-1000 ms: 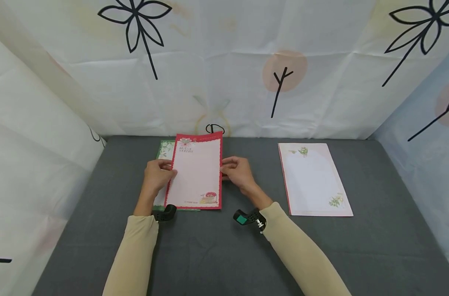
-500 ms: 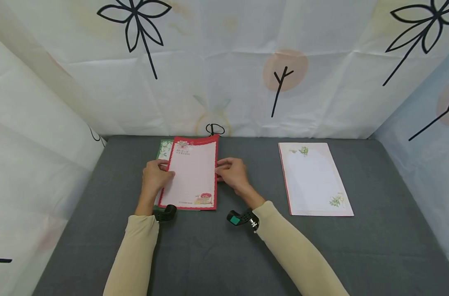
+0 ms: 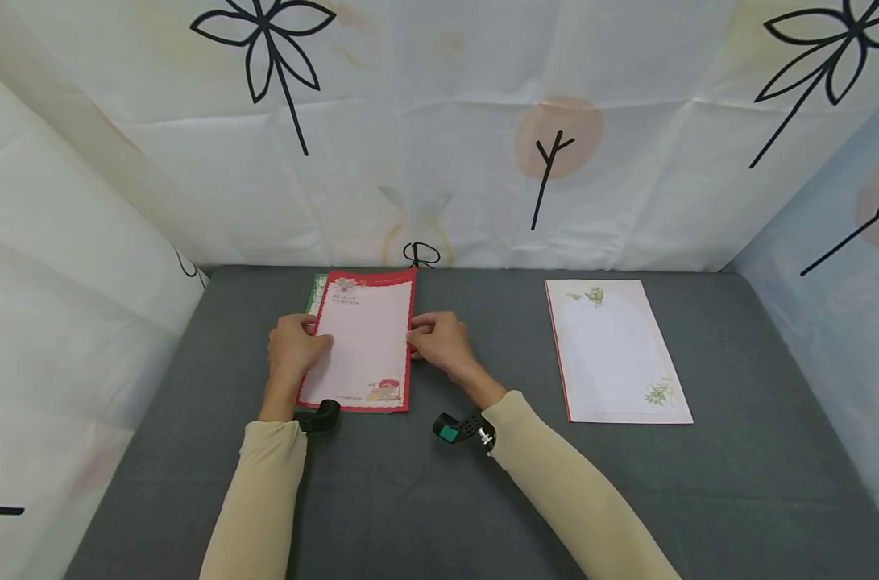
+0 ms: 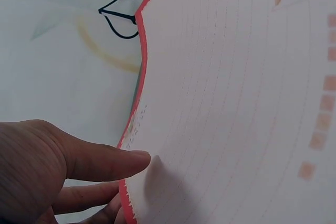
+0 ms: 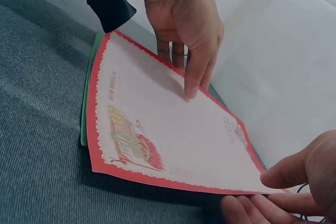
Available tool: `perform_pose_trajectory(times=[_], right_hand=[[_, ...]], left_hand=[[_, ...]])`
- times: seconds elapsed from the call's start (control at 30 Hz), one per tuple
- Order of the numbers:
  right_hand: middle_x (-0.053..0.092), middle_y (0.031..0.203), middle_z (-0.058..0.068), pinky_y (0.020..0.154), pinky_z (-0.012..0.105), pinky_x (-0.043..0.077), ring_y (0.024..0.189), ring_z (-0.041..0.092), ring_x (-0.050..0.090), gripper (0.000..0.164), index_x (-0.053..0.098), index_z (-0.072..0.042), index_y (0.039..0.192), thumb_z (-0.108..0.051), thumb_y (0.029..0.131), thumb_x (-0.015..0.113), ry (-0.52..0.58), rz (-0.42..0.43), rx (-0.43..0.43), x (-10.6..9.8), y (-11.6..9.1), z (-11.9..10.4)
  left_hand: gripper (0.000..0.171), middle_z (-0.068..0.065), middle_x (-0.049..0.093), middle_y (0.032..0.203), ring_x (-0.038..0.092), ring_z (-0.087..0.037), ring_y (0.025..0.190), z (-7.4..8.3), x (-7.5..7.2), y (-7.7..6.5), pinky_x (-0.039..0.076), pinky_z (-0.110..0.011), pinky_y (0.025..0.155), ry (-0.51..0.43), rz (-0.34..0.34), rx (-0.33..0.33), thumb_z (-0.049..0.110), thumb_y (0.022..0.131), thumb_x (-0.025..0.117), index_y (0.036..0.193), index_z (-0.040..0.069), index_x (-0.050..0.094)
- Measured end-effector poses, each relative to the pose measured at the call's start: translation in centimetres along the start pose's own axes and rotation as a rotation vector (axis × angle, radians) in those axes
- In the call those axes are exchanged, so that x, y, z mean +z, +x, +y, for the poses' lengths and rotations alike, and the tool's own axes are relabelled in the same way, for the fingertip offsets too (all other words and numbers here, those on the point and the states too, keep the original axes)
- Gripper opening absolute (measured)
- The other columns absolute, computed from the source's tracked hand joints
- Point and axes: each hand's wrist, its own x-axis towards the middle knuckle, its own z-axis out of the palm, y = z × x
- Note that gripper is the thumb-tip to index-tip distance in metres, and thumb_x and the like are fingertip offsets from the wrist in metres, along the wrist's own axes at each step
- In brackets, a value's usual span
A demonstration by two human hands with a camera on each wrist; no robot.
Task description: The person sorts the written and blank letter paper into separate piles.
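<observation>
A sheet of red-bordered writing paper [image 3: 362,342], with small printed drawings at its corners, lies over a green-edged sheet [image 3: 316,295] that peeks out at the upper left. My left hand [image 3: 294,348] pinches its left edge, thumb on top and fingers beneath, as the left wrist view shows. Along the opposite edge my right hand [image 3: 442,342] pinches the same paper between thumb and fingers. In the right wrist view the red-bordered paper bows slightly, its near edge raised above the grey cloth, with the green edge showing under its far-left side.
To the right on the grey-covered table [image 3: 483,499] lies a stack of white paper [image 3: 616,350] with green leaf prints and a thin red edge. A white patterned curtain [image 3: 454,185] stands behind the table, with more cloth on both sides.
Both hands have moved the red-bordered paper leftward and slightly down, so it now covers most of the green-edged sheet. The white stack has stayed put.
</observation>
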Motion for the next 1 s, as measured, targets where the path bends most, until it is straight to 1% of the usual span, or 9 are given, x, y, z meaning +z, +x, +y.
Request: perform_pose_trajectory(times=[0.1, 0.23, 0.37, 0.5, 0.7, 1.0], right_hand=[[0.074, 0.092, 0.011, 0.067, 0.032, 0.060, 0.075, 0.025, 0.074, 0.034, 0.066, 0.006, 0.127, -0.006, 0.095, 0.066, -0.047, -0.024, 0.013, 0.2, 0.1, -0.2], [0.076, 0.093, 0.009, 0.067, 0.029, 0.058, 0.073, 0.023, 0.074, 0.039, 0.064, 0.005, 0.131, -0.008, 0.095, 0.068, -0.095, -0.063, 0.031, 0.4, 0.2, -0.4], [0.076, 0.095, 0.009, 0.067, 0.029, 0.058, 0.073, 0.022, 0.074, 0.040, 0.063, 0.005, 0.133, -0.009, 0.095, 0.068, -0.124, -0.085, 0.045, 0.6, 0.3, -0.6], [0.075, 0.095, 0.009, 0.068, 0.029, 0.057, 0.076, 0.025, 0.074, 0.041, 0.062, 0.004, 0.133, -0.010, 0.096, 0.068, -0.146, -0.104, 0.048, 0.8, 0.5, -0.7], [0.073, 0.091, 0.007, 0.067, 0.028, 0.056, 0.077, 0.026, 0.074, 0.043, 0.061, 0.004, 0.135, -0.011, 0.096, 0.068, -0.160, -0.124, 0.052, 1.0, 0.6, -0.8], [0.071, 0.089, 0.005, 0.066, 0.028, 0.056, 0.072, 0.022, 0.072, 0.045, 0.059, 0.004, 0.137, -0.013, 0.096, 0.069, -0.178, -0.156, 0.051, 1.3, 0.7, -0.9]], left_hand=[[0.053, -0.026, 0.064, 0.117, 0.060, -0.041, 0.103, -0.1, -0.1, 0.1, 0.050, -0.055, 0.083, 0.004, 0.008, -0.015, 0.013, 0.088, 0.067, 0.136, -0.009, 0.059], [0.053, -0.027, 0.065, 0.116, 0.060, -0.042, 0.104, -0.4, -0.1, 0.3, 0.049, -0.055, 0.083, 0.021, 0.019, -0.019, 0.014, 0.088, 0.068, 0.135, -0.010, 0.059], [0.051, -0.030, 0.063, 0.118, 0.058, -0.043, 0.107, -0.5, -0.2, 0.4, 0.048, -0.056, 0.085, 0.037, 0.031, -0.001, 0.012, 0.088, 0.067, 0.132, -0.012, 0.060], [0.048, -0.031, 0.062, 0.121, 0.057, -0.044, 0.109, -0.7, -0.3, 0.3, 0.048, -0.057, 0.086, 0.054, 0.042, 0.021, 0.011, 0.089, 0.065, 0.129, -0.013, 0.061], [0.046, -0.033, 0.063, 0.119, 0.059, -0.047, 0.105, -0.9, -0.2, 0.4, 0.051, -0.057, 0.080, 0.075, 0.055, 0.033, 0.013, 0.088, 0.063, 0.125, -0.015, 0.063], [0.037, -0.030, 0.064, 0.107, 0.060, -0.042, 0.092, -1.2, -0.4, 0.3, 0.051, -0.054, 0.067, 0.096, 0.045, 0.016, 0.015, 0.087, 0.062, 0.112, -0.011, 0.070]])
